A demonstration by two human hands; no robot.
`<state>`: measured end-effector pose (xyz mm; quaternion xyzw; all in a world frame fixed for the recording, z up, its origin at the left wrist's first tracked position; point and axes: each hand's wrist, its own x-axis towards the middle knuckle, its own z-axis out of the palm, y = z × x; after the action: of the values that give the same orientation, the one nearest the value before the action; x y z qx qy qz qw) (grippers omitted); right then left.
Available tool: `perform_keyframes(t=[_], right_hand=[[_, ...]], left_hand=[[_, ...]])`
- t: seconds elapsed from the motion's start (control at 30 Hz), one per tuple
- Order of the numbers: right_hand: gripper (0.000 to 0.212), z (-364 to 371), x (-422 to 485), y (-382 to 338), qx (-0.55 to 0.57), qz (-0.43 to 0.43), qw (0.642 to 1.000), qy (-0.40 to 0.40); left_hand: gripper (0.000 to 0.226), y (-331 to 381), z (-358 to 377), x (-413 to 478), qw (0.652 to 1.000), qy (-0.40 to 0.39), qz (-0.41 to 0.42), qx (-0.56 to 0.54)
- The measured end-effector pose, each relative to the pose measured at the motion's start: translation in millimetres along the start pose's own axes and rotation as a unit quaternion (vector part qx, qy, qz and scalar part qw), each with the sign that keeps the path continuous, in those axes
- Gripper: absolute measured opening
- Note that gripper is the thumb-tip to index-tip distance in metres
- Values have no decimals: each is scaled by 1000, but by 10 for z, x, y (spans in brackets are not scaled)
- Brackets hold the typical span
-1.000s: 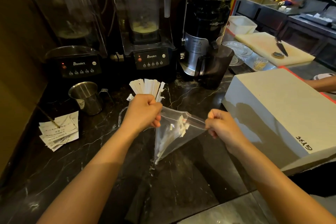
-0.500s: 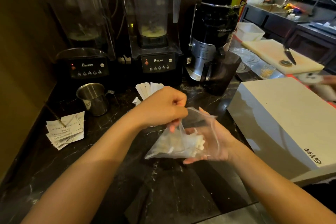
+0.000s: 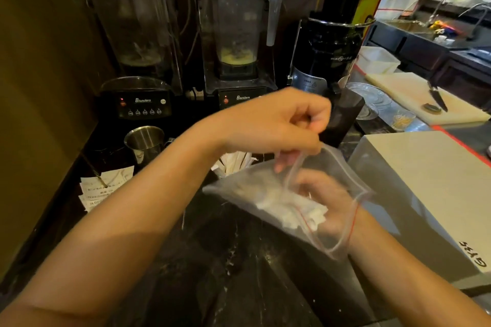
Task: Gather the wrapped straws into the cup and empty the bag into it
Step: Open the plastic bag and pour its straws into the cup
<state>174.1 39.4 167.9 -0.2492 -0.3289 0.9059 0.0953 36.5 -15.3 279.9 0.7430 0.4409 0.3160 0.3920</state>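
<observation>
A bundle of wrapped straws (image 3: pixel 235 160) is already stood in the cup, which is hidden behind the left arm, while the clear, crinkled plastic bag (image 3: pixel 268 195) is not yet emptied (white paper pieces lie inside). Its rim is pinched by the left hand (image 3: pixel 276 122); the right hand (image 3: pixel 322 202) is pushed inside, its grip unclear.

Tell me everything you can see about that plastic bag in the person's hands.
The bag is clear, thin plastic with a red zip line along its open mouth. It lies tilted over the dark counter, mouth toward the person. The left hand pinches its upper edge; the right hand is inside, at the white wrapped straws.
</observation>
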Motion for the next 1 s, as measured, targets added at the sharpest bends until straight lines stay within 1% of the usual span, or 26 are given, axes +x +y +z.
perform_keyframes(t=[0.1,0.13,0.17,0.2,0.23,0.27,0.33,0.37,0.4,0.43,0.47,0.5,0.57,0.6,0.63,0.7,0.8,0.83,0.9,1.0], right_hand=[[23,-7,113,-235,-13,-13,1000,-16],[30,1,159,-314,-20,-28,999,-21],[42,13,206,-389,-28,-43,998,-19],[52,22,252,-462,-38,-51,998,-15],[56,6,304,-533,-42,-52,998,-12],[52,0,345,-590,-44,-51,998,-13],[43,34,418,-684,-28,-43,998,-22],[35,37,465,-732,-27,-47,998,-18],[24,41,521,-780,-33,-58,998,-9],[20,56,578,-828,-42,-73,996,-3],[23,99,629,-866,-58,-79,995,-3],[26,133,689,-900,-73,-82,994,-4],[32,173,828,-954,-100,-89,991,17],[38,189,898,-977,-114,-101,988,33],[45,195,984,-1000,-126,-117,984,53],[50,209,1142,-1044,-129,-151,977,71],[45,227,1352,-1118,-130,-178,972,86],[43,223,1420,-1140,-132,-183,970,87],[39,213,1537,-1165,-149,-188,966,95],[44,198,1664,-1137,-194,-202,955,95]], left_hand=[[18,24,-164,26,998,70,5,-4],[14,13,-219,23,995,102,3,-17],[13,-13,-279,17,989,141,-2,-36],[13,-63,-343,7,979,193,-10,-61],[14,-136,-406,-2,962,260,-21,-85],[15,-234,-470,-13,935,337,-40,-102],[13,-495,-549,-54,864,478,-106,-114],[12,-637,-558,-79,834,515,-152,-125],[21,-776,-548,-109,816,523,-200,-147],[36,-905,-527,-135,807,506,-240,-186],[49,-1023,-506,-152,806,473,-268,-235],[57,-1117,-495,-162,811,427,-284,-283],[56,-1251,-521,-157,829,316,-275,-370],[52,-1289,-559,-141,836,268,-254,-406],[48,-1310,-606,-115,842,238,-228,-428],[38,-1369,-713,-45,852,231,-194,-428],[17,-1484,-837,41,865,247,-173,-401],[15,-1521,-874,60,868,248,-170,-395],[18,-1608,-941,92,874,234,-162,-393],[24,-1724,-993,114,876,235,-163,-388]])
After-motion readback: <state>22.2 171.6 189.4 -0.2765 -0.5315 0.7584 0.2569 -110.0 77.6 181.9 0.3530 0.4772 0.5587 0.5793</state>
